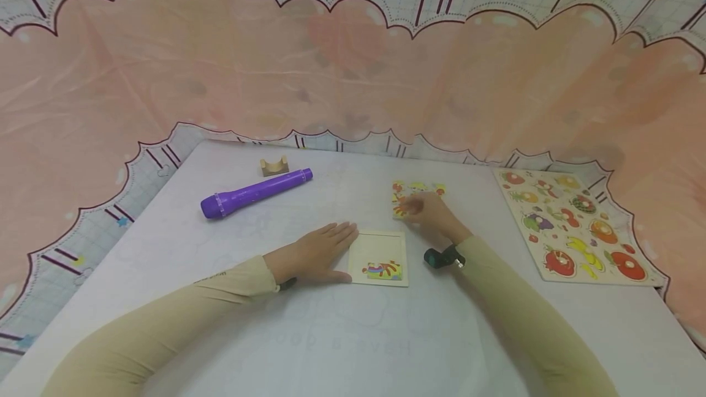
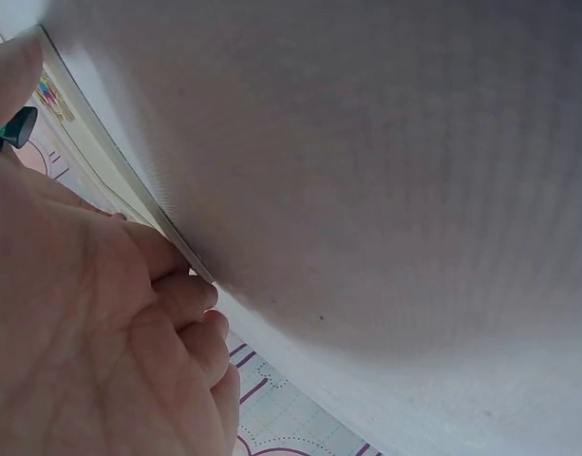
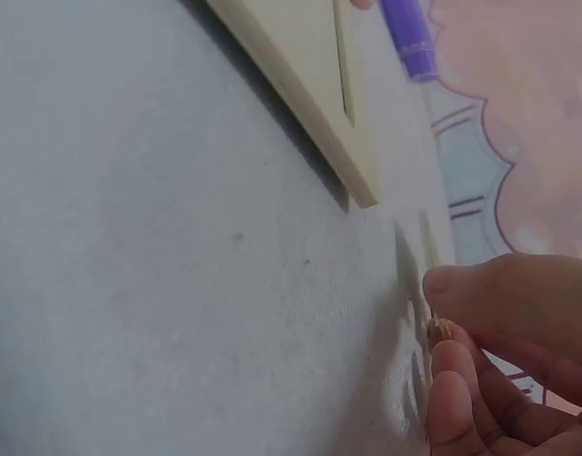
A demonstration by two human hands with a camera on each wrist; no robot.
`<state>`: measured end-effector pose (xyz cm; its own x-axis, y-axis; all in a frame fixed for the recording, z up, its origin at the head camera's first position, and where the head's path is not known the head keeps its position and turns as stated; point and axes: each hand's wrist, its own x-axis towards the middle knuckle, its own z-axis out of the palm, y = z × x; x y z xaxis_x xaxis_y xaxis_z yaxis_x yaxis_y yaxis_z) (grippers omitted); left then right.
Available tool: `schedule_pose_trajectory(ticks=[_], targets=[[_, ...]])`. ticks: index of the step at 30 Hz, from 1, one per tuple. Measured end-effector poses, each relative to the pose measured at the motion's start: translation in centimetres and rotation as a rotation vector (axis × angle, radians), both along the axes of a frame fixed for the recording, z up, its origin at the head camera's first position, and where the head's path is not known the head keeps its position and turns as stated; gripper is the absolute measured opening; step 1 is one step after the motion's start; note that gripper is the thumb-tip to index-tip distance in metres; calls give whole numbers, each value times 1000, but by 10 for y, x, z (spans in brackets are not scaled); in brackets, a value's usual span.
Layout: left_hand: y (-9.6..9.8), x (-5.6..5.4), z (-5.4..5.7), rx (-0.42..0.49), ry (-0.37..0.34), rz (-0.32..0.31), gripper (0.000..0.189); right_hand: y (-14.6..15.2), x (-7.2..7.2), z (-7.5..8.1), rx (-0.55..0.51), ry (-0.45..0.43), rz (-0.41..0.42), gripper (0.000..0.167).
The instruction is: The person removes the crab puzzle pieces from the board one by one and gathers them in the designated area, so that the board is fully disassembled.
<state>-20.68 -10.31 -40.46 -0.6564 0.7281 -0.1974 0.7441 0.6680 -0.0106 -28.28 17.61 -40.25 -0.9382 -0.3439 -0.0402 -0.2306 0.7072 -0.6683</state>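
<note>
A shallow square wooden puzzle tray (image 1: 377,244) lies flat on the table with one colourful puzzle piece (image 1: 385,271) in its lower part. Along the tray's left side rests my left hand (image 1: 317,254), its fingers extended and its thumb by the lower corner; the left wrist view shows the fingertips touching the tray edge. Beyond the tray, my right hand (image 1: 429,210) is over a patch of bright puzzle pieces (image 1: 417,187). Its thumb and fingers pinch a thin puzzle piece at the patch's left side, mostly hidden by the fingers in the right wrist view.
A purple toy microphone (image 1: 256,193) lies at the back left, in front of a small notched wooden block (image 1: 274,166). On the right is a fruit puzzle board (image 1: 576,225). A patterned curtain (image 1: 342,66) hangs behind the white table (image 1: 353,336).
</note>
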Motion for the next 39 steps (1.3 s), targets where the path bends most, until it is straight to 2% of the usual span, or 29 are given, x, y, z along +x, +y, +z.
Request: schedule_pose_trajectory(ticks=[6, 17, 29, 34, 39], targets=[[1, 1, 2, 2, -4, 0, 90, -4, 0, 2, 24, 35, -2, 35], [0, 2, 2, -7, 5, 1, 90, -3, -1, 1, 107, -12, -47, 27], [1, 2, 3, -1, -10, 4, 90, -2, -1, 0, 103, -22, -41, 26], [1, 2, 3, -2, -5, -1, 90, -1, 10, 4, 51, 54, 24, 25], [0, 1, 2, 2, -4, -1, 90, -4, 33, 11, 37, 79, 103, 26]])
